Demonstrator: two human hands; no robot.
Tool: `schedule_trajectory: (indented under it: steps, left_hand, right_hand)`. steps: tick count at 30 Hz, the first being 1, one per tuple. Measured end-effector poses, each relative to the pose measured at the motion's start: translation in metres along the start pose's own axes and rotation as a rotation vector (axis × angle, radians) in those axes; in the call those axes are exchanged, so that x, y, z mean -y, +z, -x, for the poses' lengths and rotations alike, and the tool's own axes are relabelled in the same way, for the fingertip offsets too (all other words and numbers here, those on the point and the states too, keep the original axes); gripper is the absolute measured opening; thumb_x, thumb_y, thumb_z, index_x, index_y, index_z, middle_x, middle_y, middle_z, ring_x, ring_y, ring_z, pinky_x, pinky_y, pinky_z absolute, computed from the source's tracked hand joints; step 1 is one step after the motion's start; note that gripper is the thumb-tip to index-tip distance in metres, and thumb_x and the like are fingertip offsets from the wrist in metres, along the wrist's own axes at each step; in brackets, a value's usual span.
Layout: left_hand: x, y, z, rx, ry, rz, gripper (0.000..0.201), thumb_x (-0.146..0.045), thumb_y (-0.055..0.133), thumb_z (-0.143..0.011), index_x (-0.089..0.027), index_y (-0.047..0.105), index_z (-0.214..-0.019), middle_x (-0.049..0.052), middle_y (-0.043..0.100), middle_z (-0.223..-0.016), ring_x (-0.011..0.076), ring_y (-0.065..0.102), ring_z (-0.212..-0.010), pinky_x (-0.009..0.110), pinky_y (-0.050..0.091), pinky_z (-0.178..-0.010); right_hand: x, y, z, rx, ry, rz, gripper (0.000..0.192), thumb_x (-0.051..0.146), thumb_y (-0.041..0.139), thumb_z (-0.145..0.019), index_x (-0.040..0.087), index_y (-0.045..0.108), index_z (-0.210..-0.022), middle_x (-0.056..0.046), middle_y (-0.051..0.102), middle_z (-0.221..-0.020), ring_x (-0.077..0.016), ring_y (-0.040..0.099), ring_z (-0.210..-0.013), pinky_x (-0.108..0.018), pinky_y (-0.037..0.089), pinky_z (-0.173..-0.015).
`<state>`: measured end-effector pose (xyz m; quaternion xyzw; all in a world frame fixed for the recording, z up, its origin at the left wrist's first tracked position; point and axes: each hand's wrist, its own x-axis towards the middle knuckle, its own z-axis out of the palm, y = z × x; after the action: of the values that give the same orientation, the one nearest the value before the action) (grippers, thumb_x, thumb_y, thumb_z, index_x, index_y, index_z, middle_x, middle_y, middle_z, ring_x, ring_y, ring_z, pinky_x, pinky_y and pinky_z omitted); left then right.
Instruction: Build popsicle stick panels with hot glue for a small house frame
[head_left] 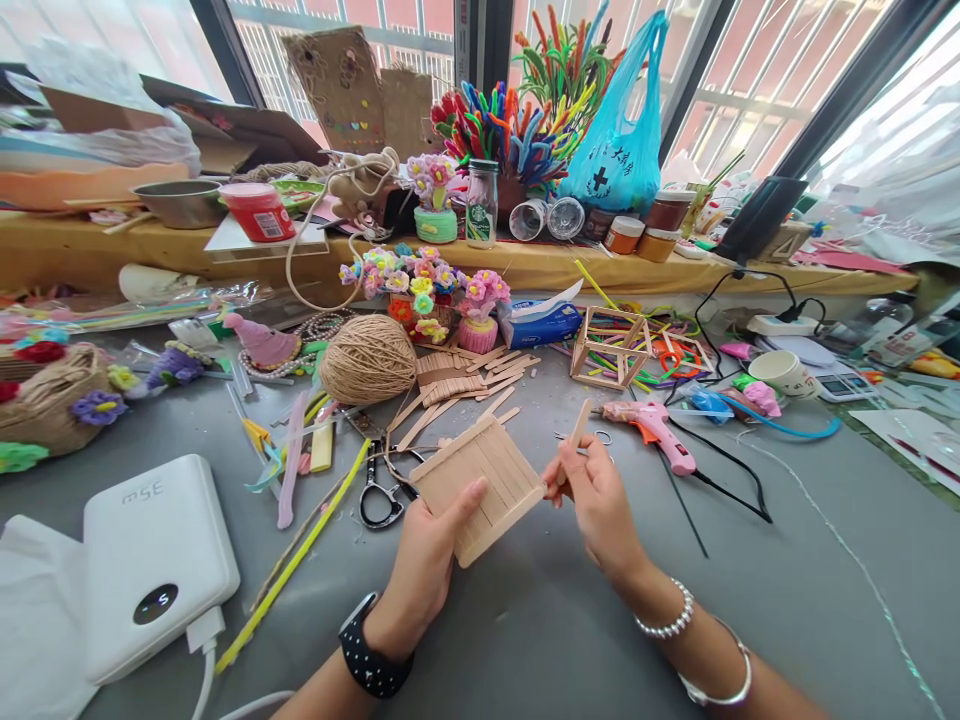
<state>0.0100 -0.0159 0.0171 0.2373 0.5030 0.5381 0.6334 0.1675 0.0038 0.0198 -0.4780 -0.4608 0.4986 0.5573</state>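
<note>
My left hand (431, 540) grips a square panel (480, 485) made of wooden craft sticks laid side by side, with a stick across each of two opposite edges. The thumb lies on top of the panel. Close to its right corner, my right hand (592, 490) pinches a single craft stick (580, 424), which points up. Loose craft sticks (502, 375) lie scattered beyond the panel. A pink hot glue gun (652, 430) rests to the right of my right hand. Black-handled scissors (381, 498) lie left of the panel, partly hidden by it.
A ball of twine (367, 358) sits behind the scissors. Farther right stands an open stick frame (611, 345). At left lies a white power bank (157, 565) with a cable. Pipe-cleaner flowers (420, 285) and a blue bag (619, 130) are toward the window.
</note>
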Motion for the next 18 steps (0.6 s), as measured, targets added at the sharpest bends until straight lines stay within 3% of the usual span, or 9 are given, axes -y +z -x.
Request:
schedule_trajectory:
  steps: [3,7,10,12,13,16,18]
  left_hand:
    - [-0.001,-0.001,-0.001,-0.034,0.002,0.029,0.045,-0.03,0.071,-0.063,-0.013,0.057,-0.103,0.008,0.067,-0.096,0.022,0.063,-0.086,0.024,0.052,-0.064]
    - [-0.002,-0.001,0.0,-0.012,-0.004,0.031,0.048,-0.027,0.072,-0.062,-0.013,0.056,-0.105,0.007,0.068,-0.093,0.0217,0.063,-0.084,0.024,0.053,-0.063]
    - [-0.002,-0.001,0.001,-0.003,-0.003,0.034,0.052,-0.027,0.072,-0.062,-0.013,0.055,-0.108,0.008,0.068,-0.094,0.0223,0.063,-0.084,0.025,0.053,-0.064]
    - [-0.002,0.0,0.002,-0.006,0.0,0.035,0.053,-0.027,0.072,-0.061,-0.013,0.054,-0.109,0.008,0.067,-0.095,0.0231,0.063,-0.086,0.026,0.053,-0.066]
    - [-0.002,0.0,0.002,-0.009,0.001,0.03,0.053,-0.028,0.073,-0.061,-0.012,0.055,-0.109,0.009,0.067,-0.095,0.0236,0.063,-0.087,0.027,0.053,-0.067]
    - [-0.002,0.0,0.002,-0.009,-0.004,-0.016,0.051,-0.029,0.073,-0.059,-0.01,0.057,-0.104,0.01,0.068,-0.093,0.0253,0.063,-0.085,0.029,0.053,-0.067]
    - [-0.001,0.001,0.002,-0.002,-0.009,-0.06,0.049,-0.03,0.074,-0.058,-0.009,0.058,-0.099,0.011,0.068,-0.091,0.0262,0.063,-0.084,0.03,0.053,-0.068]
  right_hand:
    - [-0.001,-0.007,-0.006,-0.073,0.032,-0.021,0.018,0.038,0.043,-0.084,0.021,0.038,-0.079,0.007,0.054,-0.054,-0.006,0.045,-0.041,-0.017,0.035,-0.04]
    - [-0.007,-0.017,-0.016,0.075,0.1,0.173,0.025,0.043,0.043,-0.081,0.02,0.041,-0.09,0.002,0.058,-0.06,-0.0101,0.049,-0.044,-0.021,0.037,-0.041]
    - [-0.008,-0.02,-0.017,0.001,-0.108,0.479,0.04,0.043,0.051,-0.076,0.019,0.043,-0.108,-0.009,0.058,-0.099,-0.0197,0.057,-0.082,-0.031,0.046,-0.061]
    - [-0.002,-0.02,-0.014,-0.055,-0.301,0.624,0.037,0.039,0.051,-0.077,0.021,0.048,-0.11,-0.01,0.049,-0.117,-0.023,0.045,-0.107,-0.035,0.043,-0.079]
    - [0.002,-0.019,-0.011,-0.021,-0.354,0.647,0.031,0.037,0.048,-0.08,0.021,0.052,-0.106,-0.009,0.049,-0.116,-0.0223,0.044,-0.108,-0.035,0.042,-0.082]
    - [0.012,-0.015,-0.003,0.217,-0.348,0.614,0.022,0.035,0.041,-0.085,0.02,0.058,-0.09,-0.005,0.06,-0.089,-0.0157,0.056,-0.083,-0.027,0.045,-0.069]
    - [0.015,-0.011,0.001,0.287,-0.339,0.633,0.02,0.035,0.045,-0.083,0.019,0.056,-0.082,-0.002,0.06,-0.076,-0.0132,0.055,-0.068,-0.024,0.044,-0.061]
